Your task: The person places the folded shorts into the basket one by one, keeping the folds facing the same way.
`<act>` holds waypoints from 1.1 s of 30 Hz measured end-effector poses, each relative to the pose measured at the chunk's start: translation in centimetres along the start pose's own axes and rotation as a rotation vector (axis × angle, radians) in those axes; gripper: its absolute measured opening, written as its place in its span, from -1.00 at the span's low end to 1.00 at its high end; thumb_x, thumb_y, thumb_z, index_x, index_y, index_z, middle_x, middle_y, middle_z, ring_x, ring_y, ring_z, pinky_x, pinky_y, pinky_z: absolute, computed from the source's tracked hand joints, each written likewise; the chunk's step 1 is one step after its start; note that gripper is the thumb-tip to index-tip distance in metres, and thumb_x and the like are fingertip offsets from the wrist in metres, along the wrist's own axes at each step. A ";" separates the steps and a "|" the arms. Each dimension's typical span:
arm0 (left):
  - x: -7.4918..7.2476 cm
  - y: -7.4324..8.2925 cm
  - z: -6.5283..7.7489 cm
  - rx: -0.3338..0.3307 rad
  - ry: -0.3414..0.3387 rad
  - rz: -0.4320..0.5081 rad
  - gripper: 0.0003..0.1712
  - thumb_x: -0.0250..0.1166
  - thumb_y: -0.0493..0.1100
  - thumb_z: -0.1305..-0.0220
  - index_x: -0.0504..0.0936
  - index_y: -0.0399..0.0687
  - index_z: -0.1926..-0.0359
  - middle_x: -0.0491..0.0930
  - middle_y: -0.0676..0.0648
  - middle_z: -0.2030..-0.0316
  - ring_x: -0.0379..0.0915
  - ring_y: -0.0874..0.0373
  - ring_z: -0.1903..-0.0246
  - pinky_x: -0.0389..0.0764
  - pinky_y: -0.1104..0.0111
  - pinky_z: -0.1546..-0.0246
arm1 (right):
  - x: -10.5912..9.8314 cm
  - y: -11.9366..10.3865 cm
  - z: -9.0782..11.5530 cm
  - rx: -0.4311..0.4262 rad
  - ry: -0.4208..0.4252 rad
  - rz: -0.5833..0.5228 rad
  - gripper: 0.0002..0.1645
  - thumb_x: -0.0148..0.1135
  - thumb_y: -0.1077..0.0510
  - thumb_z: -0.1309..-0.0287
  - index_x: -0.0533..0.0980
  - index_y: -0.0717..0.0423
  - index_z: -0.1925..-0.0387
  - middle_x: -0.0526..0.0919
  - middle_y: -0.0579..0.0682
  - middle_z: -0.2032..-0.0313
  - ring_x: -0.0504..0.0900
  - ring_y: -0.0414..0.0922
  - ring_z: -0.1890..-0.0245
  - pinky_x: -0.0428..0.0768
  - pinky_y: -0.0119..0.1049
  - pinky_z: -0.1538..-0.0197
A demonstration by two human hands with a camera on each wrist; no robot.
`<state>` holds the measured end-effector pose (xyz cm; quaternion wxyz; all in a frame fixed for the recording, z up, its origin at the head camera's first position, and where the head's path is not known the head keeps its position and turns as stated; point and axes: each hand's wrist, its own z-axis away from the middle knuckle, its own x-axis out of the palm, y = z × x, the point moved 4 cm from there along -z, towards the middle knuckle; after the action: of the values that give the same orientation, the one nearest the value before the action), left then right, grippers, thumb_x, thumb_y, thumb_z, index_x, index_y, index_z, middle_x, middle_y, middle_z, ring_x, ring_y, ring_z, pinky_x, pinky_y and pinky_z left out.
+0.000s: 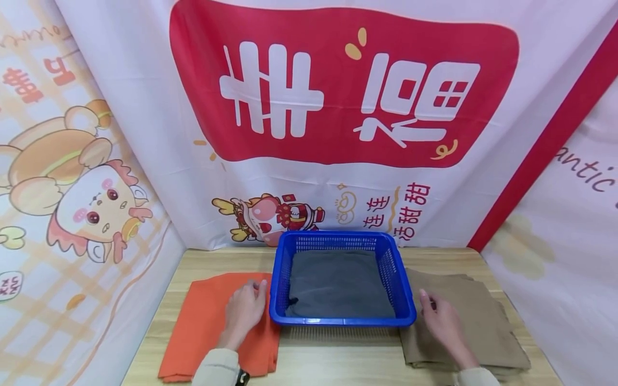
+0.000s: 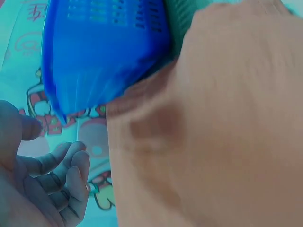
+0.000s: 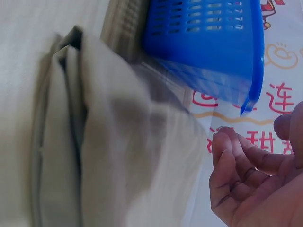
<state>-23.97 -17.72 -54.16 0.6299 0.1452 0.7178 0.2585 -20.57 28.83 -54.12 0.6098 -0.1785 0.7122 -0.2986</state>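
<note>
Between my two hands stands a blue plastic basket with perforated walls, and a dark grey folded cloth lies in it. My left hand hovers over a folded orange cloth, close to the basket's left side, fingers loosely bent and holding nothing. On the other side my right hand is above a stack of folded khaki cloth, just off the basket's right wall. Its fingers are loosely curled, with nothing between them in the right wrist view, where the khaki stack's folded edge shows.
All of this stands on a light wood-grain table. Behind it hangs a white curtain with a red printed panel. Printed cloth covers the left side, and another white cloth hangs on the right.
</note>
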 end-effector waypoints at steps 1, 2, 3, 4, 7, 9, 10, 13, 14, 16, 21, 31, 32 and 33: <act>-0.3 -0.4 0.0 -0.005 0.008 -0.002 -0.50 -0.06 0.23 -0.35 0.59 -0.05 0.24 0.48 0.02 0.56 0.41 0.11 0.54 0.41 0.23 0.54 | -0.1 0.2 0.2 0.007 -0.005 -0.009 -0.37 -0.19 -0.19 -0.38 0.57 0.25 0.21 0.62 0.02 0.47 0.54 -0.12 0.44 0.46 -0.20 0.35; -0.5 -0.7 0.0 -0.006 0.017 -0.007 -0.53 -0.02 0.20 -0.34 0.59 -0.07 0.22 0.48 0.02 0.55 0.42 0.11 0.53 0.42 0.22 0.52 | -0.3 0.5 0.4 0.013 -0.009 -0.014 -0.39 -0.20 -0.16 -0.39 0.57 0.26 0.21 0.62 0.01 0.47 0.55 -0.11 0.44 0.46 -0.19 0.33; -0.8 -1.1 0.1 -0.010 0.021 -0.007 -0.56 0.02 0.16 -0.33 0.60 -0.08 0.21 0.48 0.01 0.56 0.42 0.10 0.54 0.43 0.21 0.52 | -0.4 0.7 0.5 0.017 -0.010 -0.016 -0.41 -0.20 -0.13 -0.40 0.58 0.26 0.20 0.63 0.02 0.46 0.56 -0.11 0.42 0.46 -0.18 0.31; -1.1 -1.5 0.1 -0.015 0.022 -0.007 -0.57 0.04 0.15 -0.32 0.59 -0.10 0.19 0.47 0.01 0.58 0.41 0.10 0.56 0.43 0.22 0.54 | -0.4 1.0 0.7 0.022 -0.014 -0.015 -0.43 -0.19 -0.10 -0.41 0.58 0.26 0.19 0.64 0.02 0.45 0.56 -0.10 0.41 0.46 -0.19 0.30; -1.9 -2.7 0.1 -0.027 0.023 0.001 -0.63 0.10 0.06 -0.29 0.56 -0.15 0.17 0.41 0.00 0.65 0.36 0.12 0.64 0.37 0.28 0.63 | -0.5 1.6 1.2 0.022 -0.020 -0.003 -0.57 -0.08 0.01 -0.38 0.59 0.25 0.24 0.61 0.01 0.47 0.52 -0.11 0.43 0.44 -0.22 0.32; -2.6 -3.6 0.1 -0.036 0.033 0.003 -0.64 0.13 0.04 -0.28 0.55 -0.17 0.14 0.41 0.00 0.65 0.34 0.12 0.66 0.34 0.30 0.66 | -0.3 1.9 1.6 0.015 -0.032 0.001 -0.68 0.01 0.08 -0.32 0.58 0.23 0.30 0.57 0.00 0.50 0.48 -0.14 0.47 0.42 -0.26 0.37; -2.9 -4.1 0.0 -0.040 0.043 0.003 -0.65 0.14 0.02 -0.27 0.54 -0.18 0.13 0.42 -0.01 0.64 0.34 0.12 0.65 0.33 0.30 0.66 | -0.2 2.0 1.8 0.017 -0.042 0.008 -0.72 0.05 0.10 -0.29 0.58 0.22 0.30 0.56 -0.02 0.50 0.47 -0.16 0.48 0.41 -0.29 0.39; -3.9 -5.4 -0.1 -0.048 0.088 -0.005 -0.65 0.16 -0.03 -0.25 0.53 -0.22 0.11 0.47 -0.06 0.56 0.39 0.07 0.59 0.37 0.25 0.62 | 0.5 2.1 2.7 0.020 -0.089 -0.005 -0.83 0.15 0.16 -0.21 0.58 0.20 0.32 0.54 -0.04 0.50 0.46 -0.20 0.50 0.42 -0.34 0.43; -4.2 -5.9 -0.1 -0.052 0.103 -0.006 -0.64 0.17 -0.04 -0.24 0.52 -0.24 0.10 0.49 -0.09 0.51 0.41 0.04 0.55 0.40 0.22 0.59 | 0.7 2.1 2.9 0.017 -0.099 -0.001 -0.85 0.18 0.16 -0.18 0.58 0.18 0.33 0.55 -0.06 0.51 0.46 -0.21 0.51 0.42 -0.35 0.43; -4.7 -6.8 -0.1 -0.065 0.124 -0.009 -0.61 0.17 -0.06 -0.24 0.50 -0.29 0.06 0.51 -0.19 0.39 0.45 -0.06 0.45 0.44 0.13 0.49 | 1.2 1.9 3.5 0.007 -0.116 0.006 -0.90 0.23 0.16 -0.13 0.58 0.13 0.37 0.54 -0.10 0.53 0.45 -0.24 0.52 0.41 -0.37 0.44; -5.5 -9.3 -0.3 -0.162 0.122 -0.049 -0.41 0.15 0.04 -0.24 0.37 -0.36 -0.10 0.37 -0.42 0.08 0.28 -0.37 0.13 0.34 -0.11 0.23 | 2.6 0.9 4.5 -0.013 -0.173 0.008 -0.95 0.25 0.19 -0.08 0.56 0.06 0.47 0.51 -0.16 0.57 0.44 -0.27 0.54 0.40 -0.39 0.46; -5.9 -13.6 -1.0 -0.316 -0.178 -0.105 0.24 0.06 0.56 0.01 0.13 -0.63 -0.08 0.16 -0.63 0.11 0.10 -0.58 0.09 0.25 -0.25 0.20 | 6.4 -1.7 6.2 -0.116 -0.328 0.003 -0.92 0.25 0.15 -0.07 0.57 0.08 0.45 0.50 -0.22 0.57 0.41 -0.31 0.58 0.39 -0.42 0.51; -5.8 -13.9 -1.0 -0.318 -0.202 -0.106 0.26 0.06 0.58 0.04 0.15 -0.64 -0.05 0.18 -0.62 0.14 0.13 -0.57 0.11 0.27 -0.23 0.22 | 6.7 -2.0 6.3 -0.140 -0.338 0.002 -0.93 0.26 0.15 -0.07 0.56 0.06 0.45 0.49 -0.23 0.57 0.41 -0.32 0.57 0.39 -0.42 0.51; -5.7 -14.2 -1.0 -0.322 -0.217 -0.109 0.25 0.08 0.59 0.06 0.19 -0.63 -0.03 0.21 -0.61 0.16 0.16 -0.55 0.12 0.29 -0.20 0.23 | 7.0 -2.3 6.4 -0.163 -0.350 -0.003 -0.93 0.26 0.14 -0.07 0.56 0.04 0.45 0.49 -0.24 0.56 0.41 -0.33 0.57 0.40 -0.42 0.51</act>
<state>-22.38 -32.68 -57.27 0.7318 0.0305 0.6020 0.3181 -15.88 21.43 -58.50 0.7073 -0.2775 0.6170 -0.2053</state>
